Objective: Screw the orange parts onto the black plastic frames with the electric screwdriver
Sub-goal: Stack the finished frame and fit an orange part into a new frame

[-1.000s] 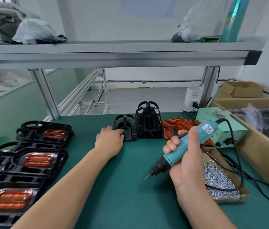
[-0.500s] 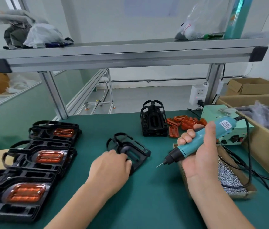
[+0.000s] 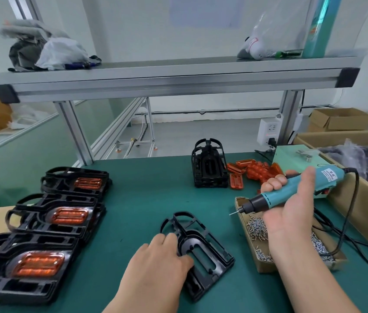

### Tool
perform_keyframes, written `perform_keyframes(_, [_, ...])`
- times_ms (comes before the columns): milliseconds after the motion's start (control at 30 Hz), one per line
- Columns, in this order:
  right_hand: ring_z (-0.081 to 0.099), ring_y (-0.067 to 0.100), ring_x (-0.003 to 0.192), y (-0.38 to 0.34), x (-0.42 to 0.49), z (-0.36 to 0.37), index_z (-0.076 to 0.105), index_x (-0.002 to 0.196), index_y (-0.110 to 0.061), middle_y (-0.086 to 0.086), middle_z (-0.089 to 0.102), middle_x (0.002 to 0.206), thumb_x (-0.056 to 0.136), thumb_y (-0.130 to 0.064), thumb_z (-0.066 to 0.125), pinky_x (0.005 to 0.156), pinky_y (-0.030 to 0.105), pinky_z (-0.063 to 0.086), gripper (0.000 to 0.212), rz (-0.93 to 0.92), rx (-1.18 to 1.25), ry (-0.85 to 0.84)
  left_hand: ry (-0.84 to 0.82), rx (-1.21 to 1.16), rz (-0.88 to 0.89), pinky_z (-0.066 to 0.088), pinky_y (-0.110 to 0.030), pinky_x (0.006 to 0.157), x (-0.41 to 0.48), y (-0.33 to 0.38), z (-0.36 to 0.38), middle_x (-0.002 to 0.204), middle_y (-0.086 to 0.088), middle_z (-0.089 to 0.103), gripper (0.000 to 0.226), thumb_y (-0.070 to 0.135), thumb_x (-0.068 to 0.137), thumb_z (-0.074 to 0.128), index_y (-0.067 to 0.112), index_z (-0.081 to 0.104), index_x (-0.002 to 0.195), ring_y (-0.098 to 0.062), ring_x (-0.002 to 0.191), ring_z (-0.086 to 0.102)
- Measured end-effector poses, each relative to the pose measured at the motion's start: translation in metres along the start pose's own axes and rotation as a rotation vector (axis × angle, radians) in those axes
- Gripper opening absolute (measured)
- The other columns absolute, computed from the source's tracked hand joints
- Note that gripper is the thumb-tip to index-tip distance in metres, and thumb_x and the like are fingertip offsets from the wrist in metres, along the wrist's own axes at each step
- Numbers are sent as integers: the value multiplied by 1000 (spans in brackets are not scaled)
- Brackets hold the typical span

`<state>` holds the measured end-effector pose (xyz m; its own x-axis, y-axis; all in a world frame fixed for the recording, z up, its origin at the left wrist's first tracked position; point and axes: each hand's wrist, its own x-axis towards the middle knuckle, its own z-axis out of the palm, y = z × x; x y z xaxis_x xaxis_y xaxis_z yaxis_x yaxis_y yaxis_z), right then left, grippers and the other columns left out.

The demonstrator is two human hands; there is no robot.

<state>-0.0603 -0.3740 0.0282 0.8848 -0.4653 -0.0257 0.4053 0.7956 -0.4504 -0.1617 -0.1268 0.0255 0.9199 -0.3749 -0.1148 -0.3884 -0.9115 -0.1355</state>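
Your left hand [image 3: 158, 265] lay spread on the black frame [image 3: 212, 251] on the desk [image 3: 156, 195]; your right hand [image 3: 291, 208] gripped the electric screwdriver [image 3: 271, 198].

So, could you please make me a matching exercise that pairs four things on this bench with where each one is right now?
Things:
1 electric screwdriver
2 loose orange parts
3 screws
4 bare black frame

Places:
A in the cardboard tray
B touched by the left hand
C gripped in the right hand
D piled beside the stack of black frames at the back

Pairs: 1-C, 2-D, 3-A, 4-B.
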Motion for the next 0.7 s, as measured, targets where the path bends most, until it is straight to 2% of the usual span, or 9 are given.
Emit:
perform_keyframes(100, [48,12,64,-2,3,-2,58,97,-18,-3,50,78,97,-54,73,63,25,48,39,-2,13,11,79,-8,66,43,-36,81,-2,6,-8,106,1,44,34,30,82,66,31,67,116,-25,104,45])
perform_keyframes(167, [48,11,63,-2,5,-3,59,97,-18,-3,50,77,97,-54,73,62,25,48,39,-4,21,20,38,-16,105,34,-37,86,-2,12,-4,112,0,44,34,37,91,57,27,64,123,-23,113,41])
perform_keyframes(267, [48,11,63,-3,8,-5,60,98,-18,-3,50,77,96,-54,74,61,26,48,39,-11,32,32,53,-8,132,34,-37,80,1,20,-15,103,0,48,31,45,86,62,25,69,110,-25,106,49])
perform_keyframes(400, [48,11,62,-6,11,-7,59,97,-18,-4,50,75,97,-54,73,60,25,48,39,-22,50,46,-85,-38,161,24,-39,85,2,27,-11,116,-7,46,41,43,101,44,18,57,130,-24,115,39])
perform_keyframes(500, [48,11,61,-11,13,-8,58,97,-18,-4,50,75,98,-53,72,61,25,47,38,-39,64,61,-85,-44,196,31,-40,90,9,25,-17,116,-4,48,47,56,98,44,26,57,131,-25,115,41])
perform_keyframes(567, [49,12,61,-14,15,-10,57,97,-18,-4,50,75,98,-52,73,60,25,47,38,-56,78,83,-41,-119,182,36,-39,90,14,20,-32,111,3,51,50,67,93,42,30,58,123,-22,113,45])
perform_keyframes(633, [49,12,61,-20,18,-12,57,96,-18,-4,51,75,98,-49,73,58,25,47,35,-76,104,116,69,-234,147,44,-36,89,30,17,-47,108,9,57,46,67,94,42,31,60,118,-17,111,51])
perform_keyframes(700, [49,11,60,-25,21,-14,57,94,-18,-4,51,74,99,-45,72,58,25,47,31,-87,103,147,135,-362,119,50,-35,93,56,17,-61,111,11,65,37,59,98,48,31,64,118,-13,110,58])
